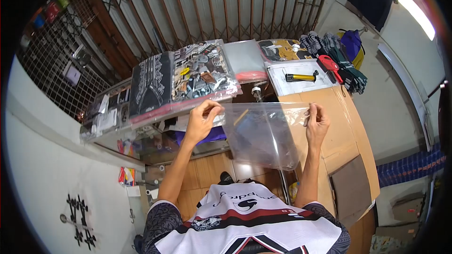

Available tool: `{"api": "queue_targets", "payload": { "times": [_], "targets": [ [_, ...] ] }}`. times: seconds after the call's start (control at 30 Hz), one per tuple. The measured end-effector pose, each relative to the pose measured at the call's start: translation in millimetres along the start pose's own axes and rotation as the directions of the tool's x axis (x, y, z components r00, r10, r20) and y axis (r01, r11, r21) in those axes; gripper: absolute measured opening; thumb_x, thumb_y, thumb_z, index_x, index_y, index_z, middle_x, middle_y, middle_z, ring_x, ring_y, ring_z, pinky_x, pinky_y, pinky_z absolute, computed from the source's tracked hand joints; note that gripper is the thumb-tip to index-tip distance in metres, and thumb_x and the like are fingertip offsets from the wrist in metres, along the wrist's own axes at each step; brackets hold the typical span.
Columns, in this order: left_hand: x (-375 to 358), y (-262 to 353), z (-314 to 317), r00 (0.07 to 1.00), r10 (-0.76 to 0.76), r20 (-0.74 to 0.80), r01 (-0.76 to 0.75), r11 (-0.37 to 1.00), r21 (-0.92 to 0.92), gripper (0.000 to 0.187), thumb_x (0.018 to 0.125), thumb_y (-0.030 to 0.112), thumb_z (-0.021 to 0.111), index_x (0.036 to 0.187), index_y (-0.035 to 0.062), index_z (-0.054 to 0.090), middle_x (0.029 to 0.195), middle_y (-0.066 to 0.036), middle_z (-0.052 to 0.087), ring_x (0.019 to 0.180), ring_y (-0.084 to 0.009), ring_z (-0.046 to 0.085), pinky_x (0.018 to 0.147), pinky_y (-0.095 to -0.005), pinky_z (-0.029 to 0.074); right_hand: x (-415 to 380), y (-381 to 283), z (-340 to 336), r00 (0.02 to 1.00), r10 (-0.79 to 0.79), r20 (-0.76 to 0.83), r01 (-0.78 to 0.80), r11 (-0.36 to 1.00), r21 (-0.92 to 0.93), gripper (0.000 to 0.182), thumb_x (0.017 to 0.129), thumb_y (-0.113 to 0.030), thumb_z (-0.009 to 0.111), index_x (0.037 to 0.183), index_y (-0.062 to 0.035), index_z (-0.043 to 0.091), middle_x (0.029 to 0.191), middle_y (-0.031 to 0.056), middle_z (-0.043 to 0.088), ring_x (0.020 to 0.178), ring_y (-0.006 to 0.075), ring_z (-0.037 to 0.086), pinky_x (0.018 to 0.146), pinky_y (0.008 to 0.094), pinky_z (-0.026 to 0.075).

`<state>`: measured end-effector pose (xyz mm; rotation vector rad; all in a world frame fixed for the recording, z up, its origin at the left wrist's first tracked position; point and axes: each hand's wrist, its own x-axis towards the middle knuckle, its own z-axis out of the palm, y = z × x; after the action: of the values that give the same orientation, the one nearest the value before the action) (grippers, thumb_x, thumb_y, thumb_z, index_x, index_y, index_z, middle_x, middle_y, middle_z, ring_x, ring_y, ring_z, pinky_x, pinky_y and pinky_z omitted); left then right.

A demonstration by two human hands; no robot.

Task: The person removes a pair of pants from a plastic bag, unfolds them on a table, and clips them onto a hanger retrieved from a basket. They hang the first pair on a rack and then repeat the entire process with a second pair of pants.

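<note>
A clear plastic bag (263, 136) hangs between my two hands, its upper edge stretched nearly level. My left hand (204, 118) pinches the upper left corner between thumb and fingers. At the upper right corner, my right hand (318, 120) grips the plastic with its fingers closed. The bag looks flat, and I see nothing inside it. Through it show the counter's edge and the tiled floor. Its lower part hangs in front of my body, to the left of the cardboard-covered table (325, 136).
Bagged patterned fabrics (202, 70) and a stack of clear bags (245, 59) lie on the glass counter. A yellow-black cylinder (301, 77), a red tape dispenser (329, 68) and folded garments (339, 61) stand at the back right. A grey-brown folded cloth (351, 186) lies on the cardboard.
</note>
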<state>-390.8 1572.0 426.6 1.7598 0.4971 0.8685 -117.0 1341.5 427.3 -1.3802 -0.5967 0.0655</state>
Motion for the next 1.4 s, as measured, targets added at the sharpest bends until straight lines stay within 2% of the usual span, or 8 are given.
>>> {"api": "queue_targets", "payload": {
  "times": [0.2,0.3,0.73,0.83,0.9,1.0,1.13,1.4],
  "targets": [
    [120,-21,16,0.993,0.081,0.082,-0.089,0.990,0.105,0.013,0.102,0.012,0.063,0.103,-0.0005,0.065,0.091,-0.003,0.071,0.081,-0.0065,0.062,0.074,-0.0234,0.051,73,24,24,0.958,-0.217,-0.186,0.153,0.939,-0.309,0.015,0.103,-0.015,0.064,0.099,-0.0018,0.070,0.067,-0.0008,0.058,0.061,0.0039,0.052,0.054,0.0222,0.040],
    [183,-35,20,0.983,-0.105,0.152,0.101,0.994,0.038,0.013,0.103,0.013,0.061,0.104,0.0000,0.063,0.092,-0.004,0.071,0.066,-0.0033,0.060,0.058,-0.0193,0.048,121,35,43,0.920,-0.340,-0.194,0.265,0.906,-0.331,0.016,0.104,-0.016,0.062,0.100,-0.0019,0.070,0.071,-0.0040,0.056,0.062,0.0016,0.047,0.052,0.0199,0.034],
    [466,-133,4,0.976,-0.206,0.064,0.199,0.975,0.095,0.024,0.107,0.025,0.054,0.113,0.0021,0.056,0.103,-0.013,0.073,0.072,-0.0185,0.074,0.050,-0.0227,0.051,400,186,188,0.958,-0.278,-0.074,0.250,0.931,-0.265,0.020,0.099,-0.019,0.068,0.105,-0.0006,0.072,0.071,0.0024,0.060,0.068,0.0063,0.051,0.060,0.0250,0.043],
    [517,-178,-6,0.967,-0.256,0.013,0.254,0.964,0.073,0.023,0.106,0.023,0.055,0.112,0.0009,0.057,0.100,-0.012,0.072,0.077,-0.0204,0.075,0.054,-0.0255,0.055,427,199,233,0.959,-0.260,-0.112,0.236,0.953,-0.189,0.029,0.098,-0.018,0.067,0.121,0.0005,0.067,0.096,0.0167,0.074,0.084,0.0250,0.070,0.082,0.0359,0.054],
    [545,-200,-9,0.951,-0.308,-0.036,0.310,0.948,0.075,0.022,0.106,0.022,0.055,0.110,0.0005,0.057,0.097,-0.011,0.071,0.077,-0.0210,0.075,0.055,-0.0264,0.056,421,202,253,0.947,-0.312,-0.071,0.274,0.906,-0.322,0.043,0.096,-0.015,0.068,0.132,0.0046,0.058,0.123,0.0248,0.064,0.114,0.0377,0.062,0.102,0.0431,0.046],
    [585,-274,-15,0.892,-0.443,-0.089,0.448,0.892,0.052,0.020,0.105,0.019,0.057,0.106,-0.0009,0.058,0.096,-0.010,0.068,0.078,-0.0207,0.074,0.059,-0.0278,0.059,362,249,302,0.926,-0.333,0.176,0.371,0.887,-0.275,0.048,0.091,-0.019,0.071,0.132,0.0020,0.058,0.127,0.0251,0.061,0.120,0.0425,0.056,0.105,0.0488,0.042],
    [602,-329,-20,0.801,-0.587,-0.118,0.597,0.799,0.076,0.016,0.102,0.014,0.057,0.104,-0.0014,0.059,0.100,-0.015,0.069,0.082,-0.0226,0.072,0.069,-0.0340,0.064,278,290,332,0.874,0.006,0.485,0.259,0.840,-0.478,0.060,0.087,-0.022,0.074,0.142,-0.0111,0.054,0.151,0.0249,0.042,0.141,0.0495,0.034,0.112,0.0680,0.027],
    [609,-410,-39,0.702,-0.666,-0.254,0.710,0.685,0.164,0.029,0.096,0.016,0.062,0.110,-0.0097,0.060,0.098,-0.019,0.068,0.078,-0.0241,0.073,0.063,-0.0317,0.064,213,326,338,0.741,0.287,0.607,0.226,0.745,-0.628,0.066,0.086,-0.025,0.073,0.147,-0.0133,0.050,0.160,0.0265,0.029,0.146,0.0580,0.019,0.112,0.0776,0.015]
  ]
}}
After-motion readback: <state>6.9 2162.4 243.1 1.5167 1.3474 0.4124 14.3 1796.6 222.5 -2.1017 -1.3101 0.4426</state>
